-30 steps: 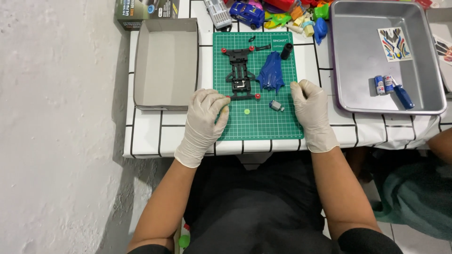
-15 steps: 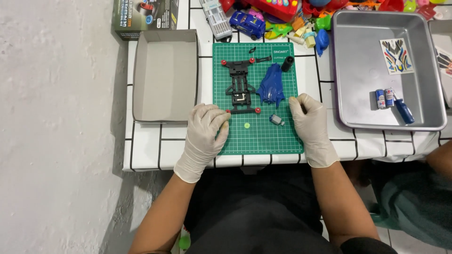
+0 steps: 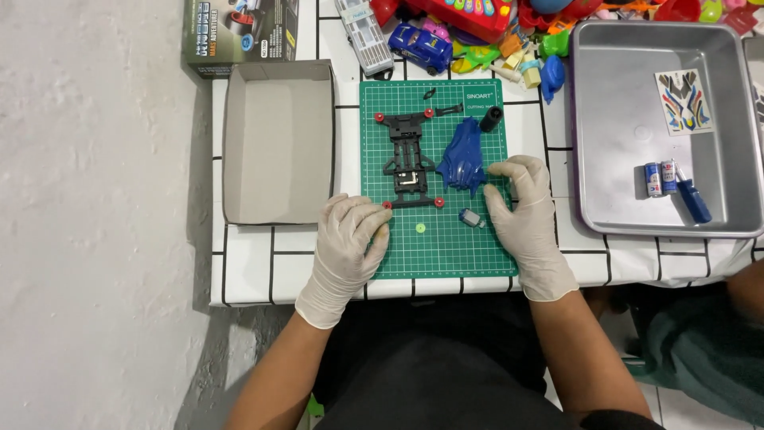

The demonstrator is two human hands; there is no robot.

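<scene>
Packages and labels around the green mat [image 3: 434,239]

Dark printed box [image 3: 239,33], rectangular, grey-green with a car picture, up-left of mat at the table's far corner. Open grey cardboard tray-box [image 3: 278,143], rectangular, just left of mat. Sticker sheet [image 3: 684,101], white with blue, red and yellow shapes, right of mat inside metal tray [image 3: 585,119].
</scene>
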